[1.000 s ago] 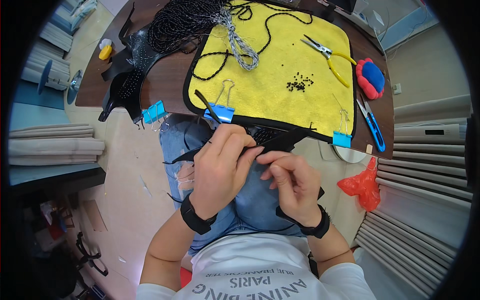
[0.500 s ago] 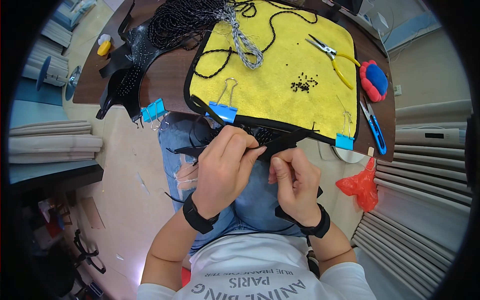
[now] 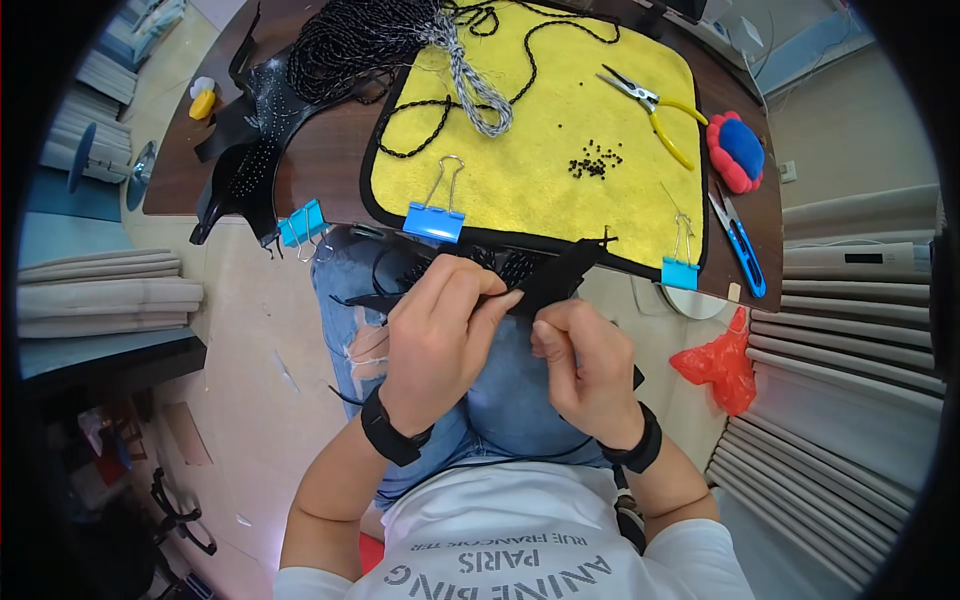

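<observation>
Left hand [image 3: 437, 335]: pinching, thumb against fingers, a matte black, flat, flexible strip [image 3: 552, 282].
Black strip: above the lap at the table's front edge, tip overlapping the mat's border in view.
Right hand [image 3: 588, 365]: curled just below the strip, thumb near forefinger; cannot tell whether closed on anything fine.
Wrists: black bands [image 3: 388, 432] on both.
Writing: dark capitals in rows across the white T-shirt [image 3: 500, 500], upside down in view.
Mat: yellow, fuzzy cloth with black edging [image 3: 500, 205], clipped by one royal-blue binder clip [image 3: 433, 222] and one turquoise binder clip [image 3: 680, 272].
On the mat: tiny black beads [image 3: 594, 162], yellow-handled metal pliers [image 3: 650, 100], black-and-white cord hank [image 3: 470, 85].
Table: dark brown, wood-look top [image 3: 330, 190]; bearing a red-and-blue flower-shaped cushion [image 3: 735, 150], blue-handled scissors [image 3: 744, 255], a speckled glossy black sheet [image 3: 250, 170].
Room: pale floor [image 3: 250, 400], red plastic bag [image 3: 722, 368], grey pleated curtains [image 3: 110, 290].
</observation>
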